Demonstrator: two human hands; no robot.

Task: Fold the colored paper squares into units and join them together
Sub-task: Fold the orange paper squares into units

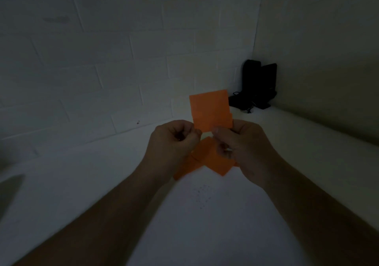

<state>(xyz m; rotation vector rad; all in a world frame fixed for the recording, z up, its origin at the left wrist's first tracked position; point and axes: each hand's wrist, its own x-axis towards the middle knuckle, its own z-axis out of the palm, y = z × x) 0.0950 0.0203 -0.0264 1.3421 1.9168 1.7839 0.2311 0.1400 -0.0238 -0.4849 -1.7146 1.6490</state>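
Orange folded paper (210, 110) stands pinched between left hand (174, 140) and right hand (244, 142); no writing legible.

black case (258, 85) blocking corner, table (102, 183) open

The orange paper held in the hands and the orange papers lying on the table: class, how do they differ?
The held orange paper stands upright in the air, pinched at its lower edge by the left hand and right hand; the orange papers on the table lie flat and untouched. The held paper is single; those below overlap in a loose pile. Both are orange.
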